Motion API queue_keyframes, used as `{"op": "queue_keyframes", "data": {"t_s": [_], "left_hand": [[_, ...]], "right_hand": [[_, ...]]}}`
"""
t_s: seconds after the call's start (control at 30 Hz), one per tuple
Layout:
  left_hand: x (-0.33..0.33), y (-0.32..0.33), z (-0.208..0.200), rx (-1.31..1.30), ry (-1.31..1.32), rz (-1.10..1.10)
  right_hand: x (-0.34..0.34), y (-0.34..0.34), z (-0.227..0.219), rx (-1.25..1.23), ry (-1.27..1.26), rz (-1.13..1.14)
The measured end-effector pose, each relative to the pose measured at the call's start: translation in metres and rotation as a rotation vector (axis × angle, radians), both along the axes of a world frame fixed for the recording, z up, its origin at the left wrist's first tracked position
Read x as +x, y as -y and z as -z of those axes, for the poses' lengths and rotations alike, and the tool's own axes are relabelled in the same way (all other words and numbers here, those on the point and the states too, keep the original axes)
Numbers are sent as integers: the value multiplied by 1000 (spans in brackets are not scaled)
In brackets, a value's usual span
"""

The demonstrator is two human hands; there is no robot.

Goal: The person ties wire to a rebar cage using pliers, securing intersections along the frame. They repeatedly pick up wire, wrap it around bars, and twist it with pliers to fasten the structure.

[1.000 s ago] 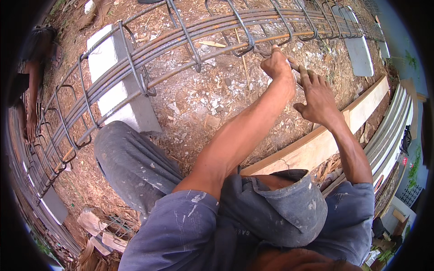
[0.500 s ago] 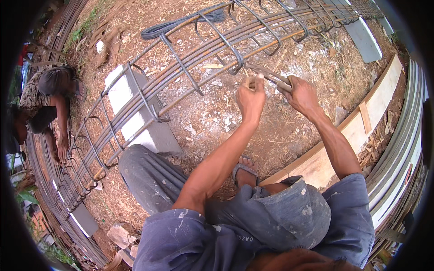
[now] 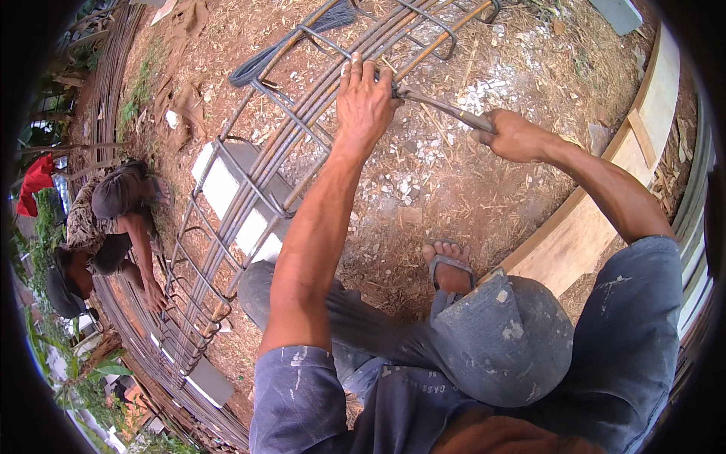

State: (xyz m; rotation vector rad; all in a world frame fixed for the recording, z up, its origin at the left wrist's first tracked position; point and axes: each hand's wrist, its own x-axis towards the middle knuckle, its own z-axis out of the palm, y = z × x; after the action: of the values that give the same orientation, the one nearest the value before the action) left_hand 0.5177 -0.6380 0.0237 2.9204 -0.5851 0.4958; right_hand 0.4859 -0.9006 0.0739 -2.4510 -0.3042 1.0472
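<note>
A long cage of rusty steel rebar (image 3: 257,168) with bent square stirrups runs diagonally from upper right to lower left. My left hand (image 3: 364,102) lies over its bars, palm down, fingers hooked across the steel at a stirrup. In my right hand (image 3: 516,136) are the handles of a pair of pincers (image 3: 442,108), closed in my fist. Their jaws reach the cage right beside my left fingertips; the exact contact point is partly hidden by the hand. Whether tie wire sits in the jaws I cannot make out.
White blocks (image 3: 219,172) prop the cage. A coil of dark wire (image 3: 261,66) lies behind it. A wooden board (image 3: 575,234) stretches along the right. At left, another person (image 3: 121,219) bends over the cage's far end. Pale rubble (image 3: 491,94) litters the ground.
My left hand has gone from a pinch beside the pincers to lying on the cage bars. The right hand has drawn the pincer handles outward, and the whole view has shifted.
</note>
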Motion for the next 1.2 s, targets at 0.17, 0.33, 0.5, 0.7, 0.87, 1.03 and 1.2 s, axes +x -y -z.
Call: {"op": "queue_keyframes", "data": {"t_s": [0.17,0.33,0.5,0.7,0.87,1.03,1.2], "left_hand": [[5,9,2,9,-52,-34],[-2,7,-10,-3,-131,-27],[-2,1,-8,10,-72,-29],[-1,-1,-5,36,46,-12],[-14,18,-10,-134,98,-67],[-60,54,-5,-307,78,346],[-39,74,18,-422,254,414]], "right_hand": [[-31,-16,83,119,76,239],[-40,-23,134,219,152,268],[-39,-30,106,286,61,322],[-57,-44,21,1182,-1352,780],[-46,-24,6,779,-893,504],[-18,-12,-11,785,-883,417],[2,1,-18,717,-897,348]]}}
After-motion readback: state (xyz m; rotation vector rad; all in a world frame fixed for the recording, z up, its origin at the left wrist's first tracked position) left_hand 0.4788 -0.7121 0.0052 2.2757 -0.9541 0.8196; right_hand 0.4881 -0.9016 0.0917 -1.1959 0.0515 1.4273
